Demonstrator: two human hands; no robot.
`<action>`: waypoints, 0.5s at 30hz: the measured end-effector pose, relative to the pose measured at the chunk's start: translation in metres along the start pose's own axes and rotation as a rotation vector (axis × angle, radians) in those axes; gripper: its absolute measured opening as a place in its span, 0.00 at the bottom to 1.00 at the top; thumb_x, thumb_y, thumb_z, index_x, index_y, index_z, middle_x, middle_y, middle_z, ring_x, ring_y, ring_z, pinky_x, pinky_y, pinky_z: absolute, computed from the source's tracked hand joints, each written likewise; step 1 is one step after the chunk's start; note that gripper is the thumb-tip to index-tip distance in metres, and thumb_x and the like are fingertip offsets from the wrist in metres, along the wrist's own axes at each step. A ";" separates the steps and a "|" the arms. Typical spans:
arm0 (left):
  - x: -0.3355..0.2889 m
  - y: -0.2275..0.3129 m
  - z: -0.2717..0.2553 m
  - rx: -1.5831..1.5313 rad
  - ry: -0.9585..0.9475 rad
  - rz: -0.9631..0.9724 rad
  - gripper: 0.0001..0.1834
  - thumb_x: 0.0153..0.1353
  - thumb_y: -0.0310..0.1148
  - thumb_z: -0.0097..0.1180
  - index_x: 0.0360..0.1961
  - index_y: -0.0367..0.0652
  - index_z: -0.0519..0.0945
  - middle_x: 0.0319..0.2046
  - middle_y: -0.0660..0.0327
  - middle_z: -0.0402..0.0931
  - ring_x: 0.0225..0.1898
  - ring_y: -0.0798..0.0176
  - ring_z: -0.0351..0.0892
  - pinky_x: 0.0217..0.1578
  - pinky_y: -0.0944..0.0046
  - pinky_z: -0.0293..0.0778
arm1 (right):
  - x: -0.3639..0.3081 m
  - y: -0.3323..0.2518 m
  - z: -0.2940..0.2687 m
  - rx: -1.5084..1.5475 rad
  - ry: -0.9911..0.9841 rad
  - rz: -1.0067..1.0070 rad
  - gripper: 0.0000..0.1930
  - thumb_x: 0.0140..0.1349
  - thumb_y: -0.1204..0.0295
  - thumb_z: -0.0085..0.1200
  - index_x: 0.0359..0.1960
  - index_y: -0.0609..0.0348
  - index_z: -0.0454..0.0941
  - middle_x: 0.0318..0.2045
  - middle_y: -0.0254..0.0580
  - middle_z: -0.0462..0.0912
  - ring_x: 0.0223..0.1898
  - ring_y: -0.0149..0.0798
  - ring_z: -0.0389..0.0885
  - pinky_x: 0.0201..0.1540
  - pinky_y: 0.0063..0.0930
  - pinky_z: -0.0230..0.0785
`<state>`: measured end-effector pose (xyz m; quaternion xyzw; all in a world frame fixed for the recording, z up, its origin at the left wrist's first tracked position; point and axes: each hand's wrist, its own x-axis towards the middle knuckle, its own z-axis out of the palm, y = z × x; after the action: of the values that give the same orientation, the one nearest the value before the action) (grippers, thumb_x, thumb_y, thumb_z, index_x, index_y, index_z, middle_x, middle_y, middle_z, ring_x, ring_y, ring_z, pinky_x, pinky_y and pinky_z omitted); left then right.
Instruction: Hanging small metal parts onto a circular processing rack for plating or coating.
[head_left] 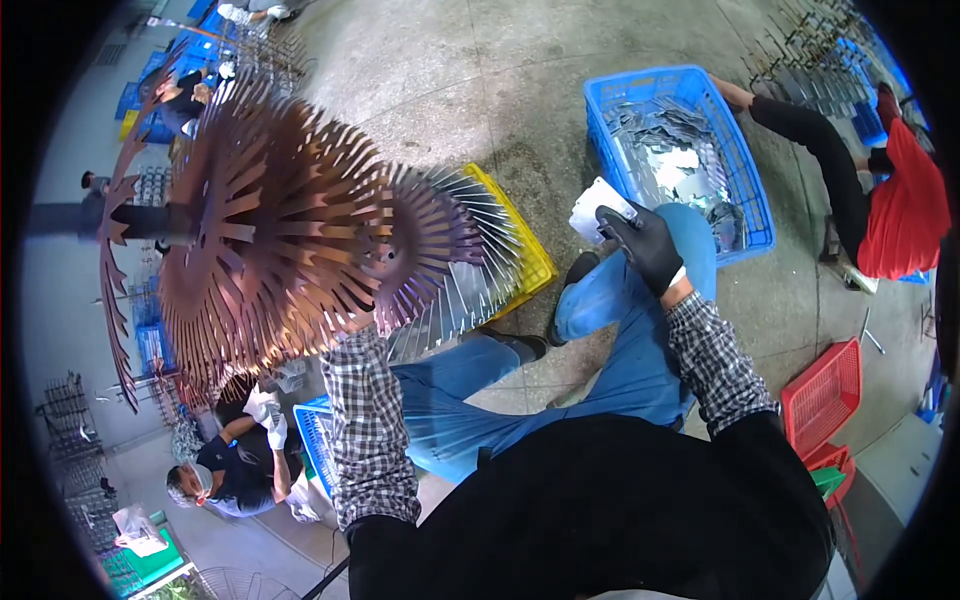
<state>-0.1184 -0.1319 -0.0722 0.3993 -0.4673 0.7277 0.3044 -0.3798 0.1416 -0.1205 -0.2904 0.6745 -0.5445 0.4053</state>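
My right hand [645, 245], in a black glove, is closed around a small stack of flat, shiny metal plates [601, 211], its thumb on top. It is above my right knee, beside a blue plastic crate [760, 195] that contains many similar metal pieces [690, 170]. My left forearm [365, 400], in a checked sleeve, reaches up to a large rack of brown slotted discs [270, 235] on a horizontal shaft. The discs hide my left hand, so its fingers do not show. Thin metal plates [500, 260] fan out along the rack's right-hand end.
A yellow crate [540, 265] sits behind the fanned plates. At right, a person in red [905, 205] has one hand at the blue crate. Red baskets [825, 395] stand lower right. Another person with white gloves [245, 465] works at lower left. Racks [810, 60] stand at far right.
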 end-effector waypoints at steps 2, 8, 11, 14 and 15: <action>0.007 0.003 -0.010 0.077 -0.002 -0.032 0.21 0.78 0.41 0.42 0.60 0.42 0.81 0.54 0.50 0.83 0.41 0.57 0.87 0.42 0.60 0.86 | 0.001 0.003 0.005 -0.009 -0.017 -0.052 0.16 0.71 0.65 0.62 0.52 0.65 0.85 0.34 0.40 0.89 0.29 0.30 0.81 0.34 0.24 0.72; 0.014 -0.044 0.015 0.060 0.268 0.359 0.20 0.77 0.39 0.44 0.59 0.43 0.82 0.54 0.52 0.84 0.35 0.59 0.88 0.36 0.62 0.87 | -0.016 0.005 0.029 -0.088 -0.050 -0.181 0.13 0.70 0.70 0.62 0.51 0.64 0.85 0.33 0.38 0.87 0.30 0.29 0.80 0.37 0.23 0.73; -0.022 -0.068 0.046 -0.003 0.306 0.510 0.20 0.76 0.40 0.46 0.59 0.44 0.81 0.51 0.54 0.84 0.32 0.59 0.87 0.34 0.63 0.86 | -0.028 -0.014 0.063 -0.020 -0.110 -0.228 0.11 0.70 0.73 0.61 0.50 0.65 0.84 0.36 0.40 0.87 0.32 0.30 0.81 0.39 0.24 0.73; -0.072 -0.076 0.052 -0.183 0.191 0.513 0.21 0.75 0.44 0.49 0.61 0.45 0.80 0.43 0.59 0.85 0.30 0.59 0.86 0.35 0.63 0.85 | -0.035 -0.036 0.091 -0.117 -0.075 -0.308 0.12 0.69 0.73 0.61 0.51 0.66 0.83 0.38 0.44 0.88 0.34 0.35 0.83 0.40 0.28 0.74; -0.087 -0.082 0.064 -0.240 0.153 0.510 0.22 0.75 0.45 0.49 0.61 0.45 0.80 0.40 0.60 0.85 0.29 0.59 0.86 0.35 0.63 0.85 | -0.035 -0.040 0.100 -0.124 -0.086 -0.317 0.12 0.69 0.73 0.61 0.51 0.66 0.83 0.38 0.44 0.88 0.34 0.35 0.83 0.40 0.28 0.74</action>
<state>0.0108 -0.1660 -0.0964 0.1741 -0.6109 0.7484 0.1908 -0.2779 0.1118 -0.0819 -0.4407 0.6346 -0.5458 0.3243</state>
